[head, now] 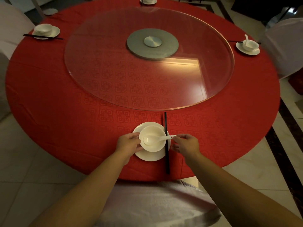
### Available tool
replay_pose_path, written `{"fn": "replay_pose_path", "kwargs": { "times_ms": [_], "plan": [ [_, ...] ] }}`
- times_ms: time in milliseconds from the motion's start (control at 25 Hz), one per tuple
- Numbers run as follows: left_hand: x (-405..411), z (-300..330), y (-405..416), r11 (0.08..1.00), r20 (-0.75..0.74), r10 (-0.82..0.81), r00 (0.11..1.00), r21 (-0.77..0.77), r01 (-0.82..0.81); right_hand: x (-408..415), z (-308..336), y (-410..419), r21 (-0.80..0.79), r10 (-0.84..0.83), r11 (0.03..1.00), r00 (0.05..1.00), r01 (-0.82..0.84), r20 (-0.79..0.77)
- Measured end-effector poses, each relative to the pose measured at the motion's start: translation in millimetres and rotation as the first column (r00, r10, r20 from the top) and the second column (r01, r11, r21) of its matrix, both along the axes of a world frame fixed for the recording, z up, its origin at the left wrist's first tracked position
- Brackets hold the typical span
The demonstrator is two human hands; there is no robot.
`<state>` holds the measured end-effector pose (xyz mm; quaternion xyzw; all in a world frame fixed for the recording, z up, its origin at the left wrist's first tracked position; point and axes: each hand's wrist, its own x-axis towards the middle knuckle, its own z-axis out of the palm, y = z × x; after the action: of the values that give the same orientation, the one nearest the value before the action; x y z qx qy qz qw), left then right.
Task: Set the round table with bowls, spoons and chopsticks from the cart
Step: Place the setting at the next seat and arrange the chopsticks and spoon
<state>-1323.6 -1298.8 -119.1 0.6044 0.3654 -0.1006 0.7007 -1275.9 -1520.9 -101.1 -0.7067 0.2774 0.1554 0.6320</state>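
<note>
White chair cover (155, 202) nearest; left grip (129, 143) cups the glossy white bowl (154, 141) on its saucer (147, 157), right grip (186, 144) pinches the spoon (157, 139) handle, black chopsticks (166, 145) between them, red table (65, 120).

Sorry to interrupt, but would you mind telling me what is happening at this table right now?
A person is laying a place setting at the near edge of a round table with a red tablecloth. The left hand steadies a white bowl that sits on a white saucer, while the right hand pinches the handle of a white ceramic spoon resting in the bowl. Black chopsticks lie along the saucer's right side. Other settings already stand around the glass turntable.
</note>
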Motion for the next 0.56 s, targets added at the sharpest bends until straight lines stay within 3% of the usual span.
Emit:
{"fn": "replay_pose_path", "kwargs": {
  "times_ms": [360, 560],
  "plan": [
    [0, 12, 15, 0.989, -0.04, 0.07, 0.997, 0.134, -0.064, 2, -4, -18, -0.011, 0.034, 0.999, 0.999, -0.034, -0.01],
    [-5, 28, 41, 0.987, -0.084, 0.056, 0.995, 0.153, -0.042, 9, 0, -28, -0.043, 0.178, 0.983, 0.982, -0.181, -0.061]
  ]
}}
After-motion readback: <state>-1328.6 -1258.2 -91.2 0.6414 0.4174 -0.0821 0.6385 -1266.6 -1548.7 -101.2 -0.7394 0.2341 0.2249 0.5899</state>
